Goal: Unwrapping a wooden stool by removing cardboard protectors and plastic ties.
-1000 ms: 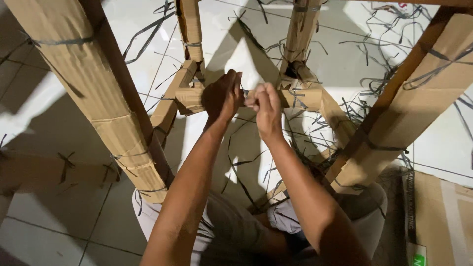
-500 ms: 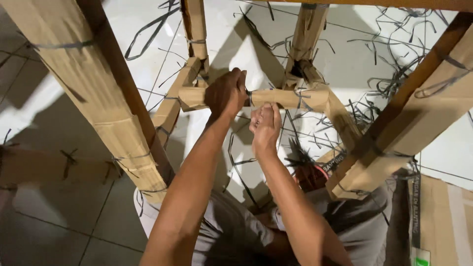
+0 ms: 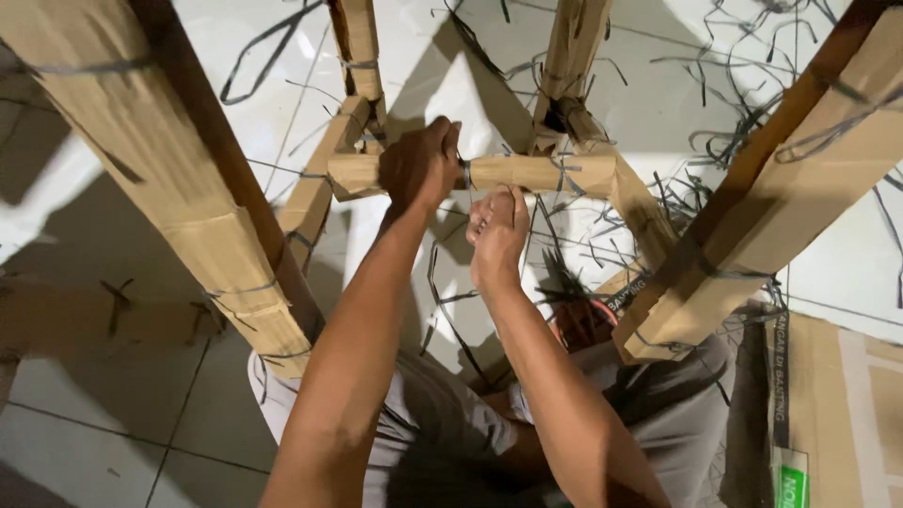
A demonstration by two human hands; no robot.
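My left hand (image 3: pixel 419 169) is closed around a horizontal rail wrapped in brown cardboard (image 3: pixel 527 173), part of a wooden furniture frame. Just below and right of it, my right hand (image 3: pixel 499 230) pinches a thin dark plastic strap (image 3: pixel 467 177) that loops around the rail beside my left fingers. The strap's loose end hangs down between my forearms. Several such straps bind the cardboard on the other wrapped legs.
Thick cardboard-wrapped legs rise at the left (image 3: pixel 179 179) and right (image 3: pixel 762 216); thinner ones stand behind (image 3: pixel 357 56). Cut strap scraps (image 3: pixel 743 103) litter the white tiled floor. A flat cardboard sheet (image 3: pixel 847 414) and a green-white roll (image 3: pixel 788 475) lie at the lower right.
My right hand has dropped from the rail's level to just under it, pulling on the strap. My left hand keeps its grip on the rail. The view shifted slightly.
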